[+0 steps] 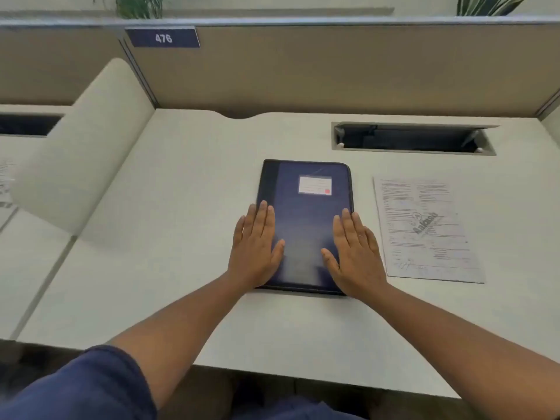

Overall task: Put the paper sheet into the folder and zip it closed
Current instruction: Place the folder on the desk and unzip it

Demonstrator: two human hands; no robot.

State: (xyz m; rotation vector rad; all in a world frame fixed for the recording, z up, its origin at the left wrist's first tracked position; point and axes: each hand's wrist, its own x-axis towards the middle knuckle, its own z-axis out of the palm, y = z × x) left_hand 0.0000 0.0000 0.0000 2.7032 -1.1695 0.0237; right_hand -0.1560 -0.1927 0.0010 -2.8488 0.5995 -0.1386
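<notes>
A dark blue zip folder (306,213) with a white label lies flat and closed in the middle of the white desk (181,207). My left hand (256,247) rests palm down, fingers straight, on the folder's lower left edge. On the lower right part of the folder my right hand (353,253) lies flat in the same way. Neither hand grips anything. A printed paper sheet (424,228) lies flat on the desk just right of the folder, apart from it and from my right hand.
An open cable slot (413,137) is cut into the desk behind the paper. A beige partition (333,68) with a "476" tag (163,37) closes the back. A rounded cream divider (81,147) stands at the left, with other papers (6,189) beyond it.
</notes>
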